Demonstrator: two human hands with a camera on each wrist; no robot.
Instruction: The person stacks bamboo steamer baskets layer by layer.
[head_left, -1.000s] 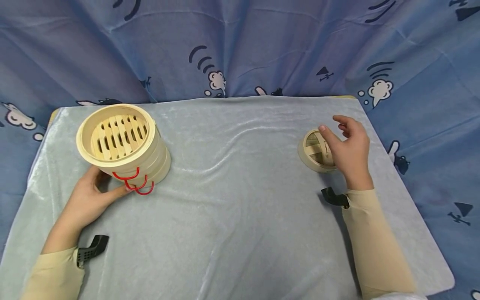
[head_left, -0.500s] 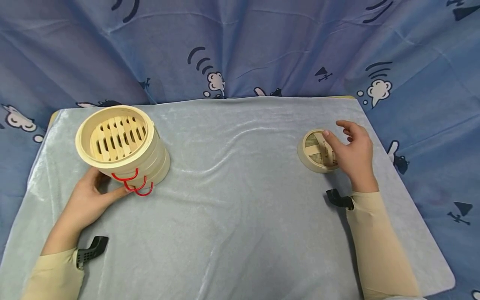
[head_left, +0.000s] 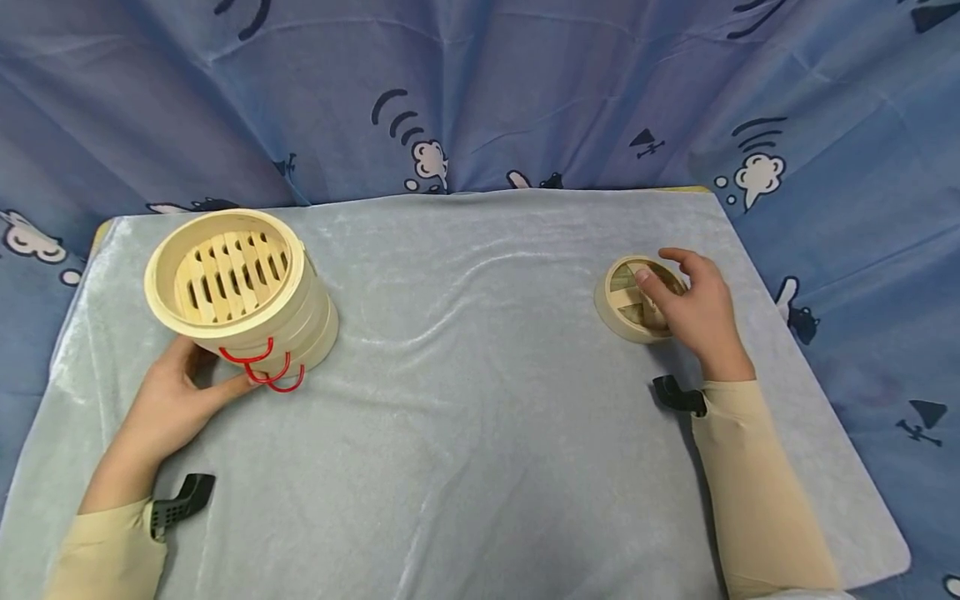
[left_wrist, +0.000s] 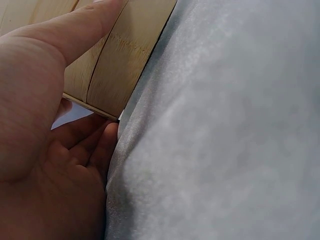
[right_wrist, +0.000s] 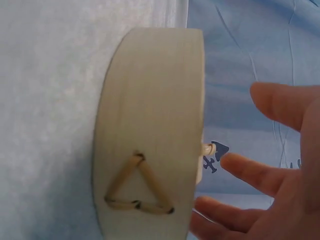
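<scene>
A stack of bamboo steamer baskets [head_left: 303, 312] stands at the table's left, its slatted top tier uncovered and red loops down the front. My left hand [head_left: 168, 408] grips the stack low down, thumb along the front wall and fingers round the left side. In the left wrist view the thumb lies on the bamboo wall [left_wrist: 127, 55], with the fingers at its bottom edge. On the right, a small bamboo steamer lid [head_left: 611, 312] lies handle up. My right hand [head_left: 701, 321] hovers over it, thumb and fingers apart around the handle [right_wrist: 207, 149] in the right wrist view.
A grey velvety cloth [head_left: 465, 417] covers the table, with a wrinkle running across its middle. Behind the table hangs a blue patterned curtain [head_left: 525, 100]. Each wrist wears a black camera mount [head_left: 678, 396].
My right hand has shifted a little to the right, then back left and over the lid. My left hand and the steamer stack stay in place.
</scene>
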